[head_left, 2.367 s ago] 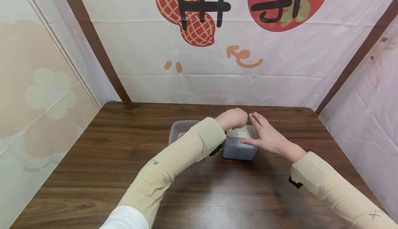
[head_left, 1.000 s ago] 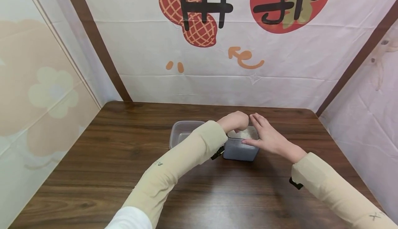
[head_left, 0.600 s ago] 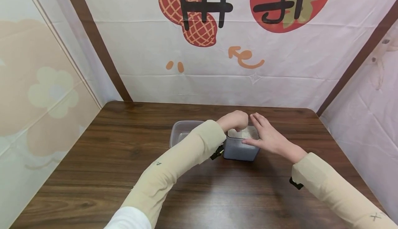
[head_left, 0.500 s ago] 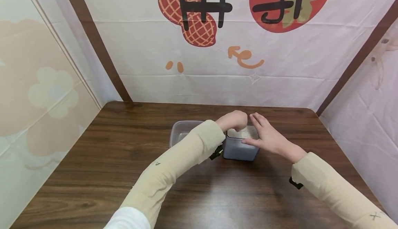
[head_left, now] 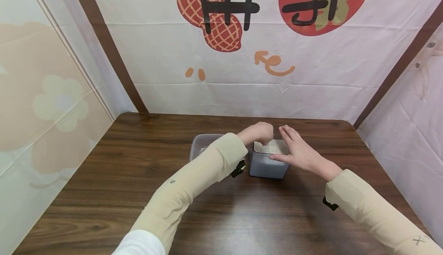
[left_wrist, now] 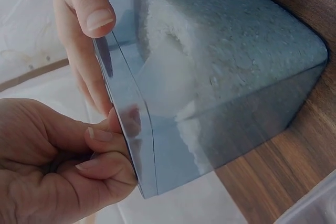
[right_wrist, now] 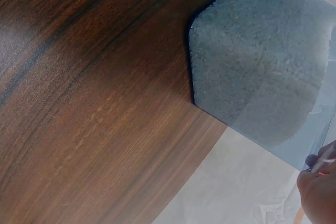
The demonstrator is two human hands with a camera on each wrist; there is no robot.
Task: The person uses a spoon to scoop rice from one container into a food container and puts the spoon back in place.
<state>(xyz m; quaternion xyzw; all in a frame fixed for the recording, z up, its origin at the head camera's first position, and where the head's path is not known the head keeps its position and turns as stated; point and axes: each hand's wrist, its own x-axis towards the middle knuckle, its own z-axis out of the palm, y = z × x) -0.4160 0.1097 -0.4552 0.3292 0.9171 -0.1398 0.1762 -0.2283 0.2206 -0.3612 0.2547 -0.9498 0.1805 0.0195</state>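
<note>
A tinted clear square container [head_left: 268, 167] of white rice [left_wrist: 252, 40] stands upright on the table. My left hand [head_left: 260, 132] is at its open top, fingers curled, pinching the handle of a pale translucent scoop [left_wrist: 167, 77] at the rim. The scoop's flat part reaches down into a hollow in the rice; most of the handle is hidden by the fingers. On the right side, my right hand [head_left: 300, 152] rests against the container with straight fingers, its thumb across the front rim and its fingertips by the back corner.
Left of the rice container sits a clear plastic tub [head_left: 198, 144], partly covered by the left forearm. The dark wooden table [head_left: 145, 159] extends around both, with a printed white cloth [head_left: 238, 97] hanging behind its back edge.
My left hand and sleeve have shifted slightly left, so more of the rice surface shows. The right hand and the container have stayed nearly in place.
</note>
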